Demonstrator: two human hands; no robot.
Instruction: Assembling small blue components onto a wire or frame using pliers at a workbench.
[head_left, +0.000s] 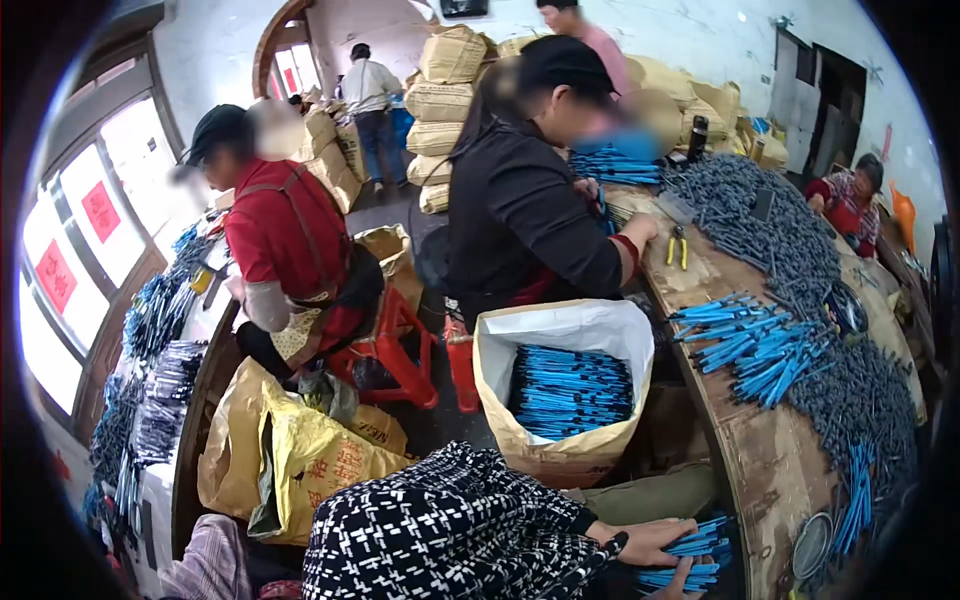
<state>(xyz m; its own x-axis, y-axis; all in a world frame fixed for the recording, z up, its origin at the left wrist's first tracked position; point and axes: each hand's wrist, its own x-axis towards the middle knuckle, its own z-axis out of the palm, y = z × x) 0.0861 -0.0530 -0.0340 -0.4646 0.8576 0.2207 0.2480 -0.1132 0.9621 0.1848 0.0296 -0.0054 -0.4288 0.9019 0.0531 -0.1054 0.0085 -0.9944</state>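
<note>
My left hand (pixel 655 540) reaches right from a black-and-white patterned sleeve (pixel 440 530) and grips a bundle of slim blue sticks with black parts (pixel 700 541). At the lower edge, the visible fingers of my right hand (pixel 682 580) curl against the same bundle from below; most of that hand is cut off. Just beyond my hands, an open paper-and-plastic sack (pixel 565 460) with a white lining holds many similar blue sticks (pixel 572 390). To the right, more blue sticks (pixel 765 350) lie in a loose pile on the wooden workbench (pixel 780 460).
Dark grey small parts (pixel 760 225) heap along the bench, near yellow-handled pliers (pixel 677 248) and a round dish (pixel 813 545). A person in black (pixel 540 190) works ahead; another in red (pixel 285 230) sits left by a red stool (pixel 395 350). Yellow sacks (pixel 310 450) stand at left.
</note>
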